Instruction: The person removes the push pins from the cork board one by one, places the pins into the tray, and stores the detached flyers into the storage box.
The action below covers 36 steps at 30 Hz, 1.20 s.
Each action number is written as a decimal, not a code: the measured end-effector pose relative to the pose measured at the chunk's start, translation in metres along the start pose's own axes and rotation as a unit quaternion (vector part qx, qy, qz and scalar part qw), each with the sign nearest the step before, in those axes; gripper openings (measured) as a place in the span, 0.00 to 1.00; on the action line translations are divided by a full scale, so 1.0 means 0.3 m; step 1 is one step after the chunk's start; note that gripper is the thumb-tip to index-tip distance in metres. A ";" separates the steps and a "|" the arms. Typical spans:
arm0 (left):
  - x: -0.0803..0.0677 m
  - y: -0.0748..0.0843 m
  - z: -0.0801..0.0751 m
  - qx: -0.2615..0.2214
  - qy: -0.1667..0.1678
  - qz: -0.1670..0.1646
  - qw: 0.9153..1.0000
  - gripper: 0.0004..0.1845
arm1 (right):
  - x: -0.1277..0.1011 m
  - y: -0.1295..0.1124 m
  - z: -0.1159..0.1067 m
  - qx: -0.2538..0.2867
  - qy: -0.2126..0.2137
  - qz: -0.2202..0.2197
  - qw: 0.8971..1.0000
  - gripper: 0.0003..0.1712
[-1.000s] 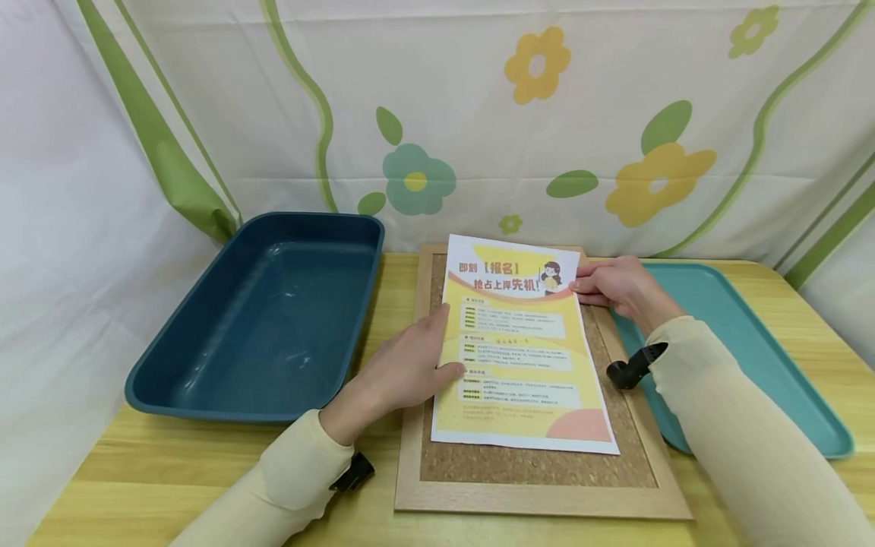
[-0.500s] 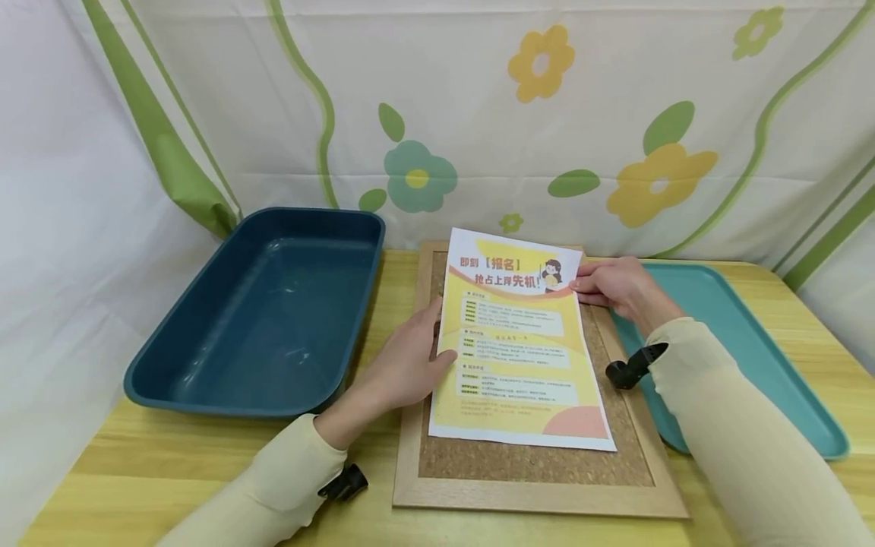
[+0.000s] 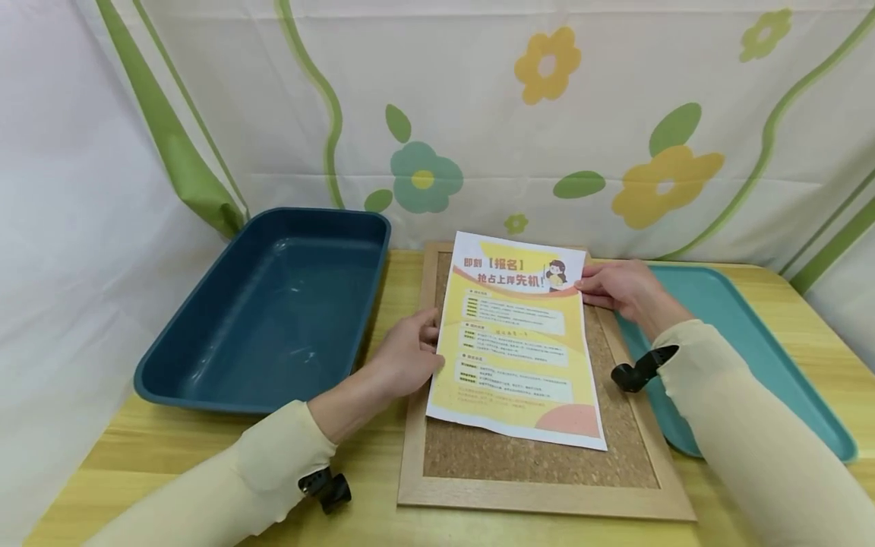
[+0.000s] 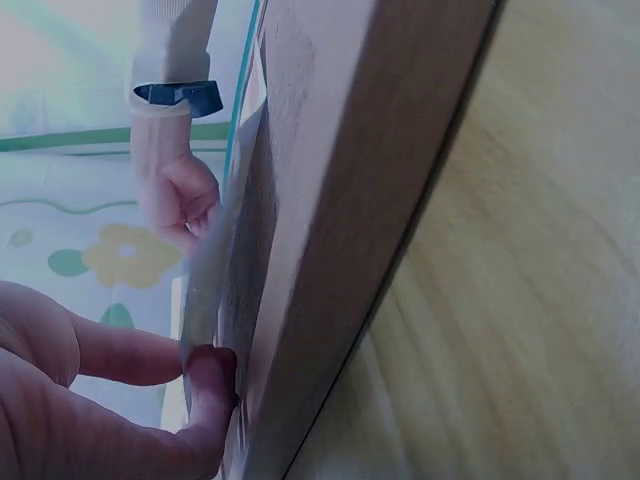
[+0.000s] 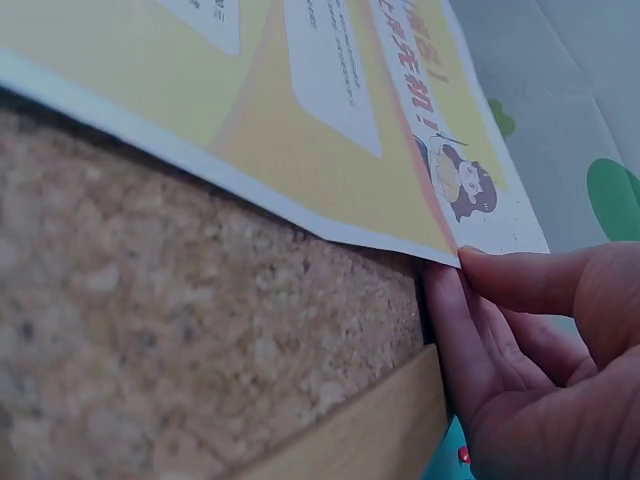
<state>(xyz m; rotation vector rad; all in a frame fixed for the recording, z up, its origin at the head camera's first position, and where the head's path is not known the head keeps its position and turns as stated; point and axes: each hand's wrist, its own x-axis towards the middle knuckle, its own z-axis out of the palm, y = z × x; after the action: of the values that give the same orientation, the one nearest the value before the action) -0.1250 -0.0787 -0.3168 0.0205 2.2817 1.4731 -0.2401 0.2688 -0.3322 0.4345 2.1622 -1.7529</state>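
A yellow and white printed flyer [image 3: 516, 342] lies tilted over a wood-framed cork board [image 3: 540, 465] in the head view. My left hand [image 3: 405, 355] pinches the flyer's left edge between thumb and fingers. In the left wrist view the thumb [image 4: 130, 352] is on one side of the sheet and a curled fingertip on the other, close over the frame. My right hand [image 3: 625, 292] pinches the flyer's right edge near the top; the right wrist view shows thumb [image 5: 530, 280] above and fingers beneath, with the sheet raised off the cork there.
A deep dark-blue tub [image 3: 263, 319] stands left of the board on the wooden table [image 3: 342, 524]. To the right lies a flat teal tray [image 3: 745, 342], partly behind my right forearm. A flower-print curtain [image 3: 478, 114] hangs along the back.
My left hand has moved slightly down the flyer's left edge, and its fingers have curled under the sheet. The flyer's lower end has swung a little to the left. The right hand keeps its pinch.
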 end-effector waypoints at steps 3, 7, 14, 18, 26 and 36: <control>0.013 0.013 -0.007 -0.017 -0.007 -0.016 1.000 0.38 | 0.001 0.002 -0.003 0.004 0.000 0.005 1.000 0.37; 0.030 0.022 -0.019 -0.022 -0.011 -0.027 0.999 0.38 | 0.002 0.005 -0.004 0.029 0.003 0.013 0.999 0.37; 0.040 0.020 -0.060 -0.025 -0.004 -0.010 1.000 0.39 | -0.005 -0.014 0.014 0.082 0.013 0.004 0.997 0.36; 0.039 0.029 -0.101 -0.031 -0.007 0.011 0.999 0.39 | -0.008 -0.049 0.032 0.087 0.033 -0.019 0.995 0.36; 0.036 0.059 -0.197 -0.013 0.011 0.030 0.999 0.37 | -0.005 -0.141 0.095 0.095 0.040 -0.065 0.993 0.34; 0.044 0.046 -0.345 -0.006 0.024 0.035 0.999 0.36 | 0.010 -0.262 0.233 0.099 0.080 -0.068 0.990 0.27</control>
<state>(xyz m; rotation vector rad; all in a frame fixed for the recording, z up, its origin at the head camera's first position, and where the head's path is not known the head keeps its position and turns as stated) -0.1765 -0.1592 -0.2731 0.0633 2.3315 1.5395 -0.2724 0.1846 -0.2777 0.5032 2.1767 -2.0852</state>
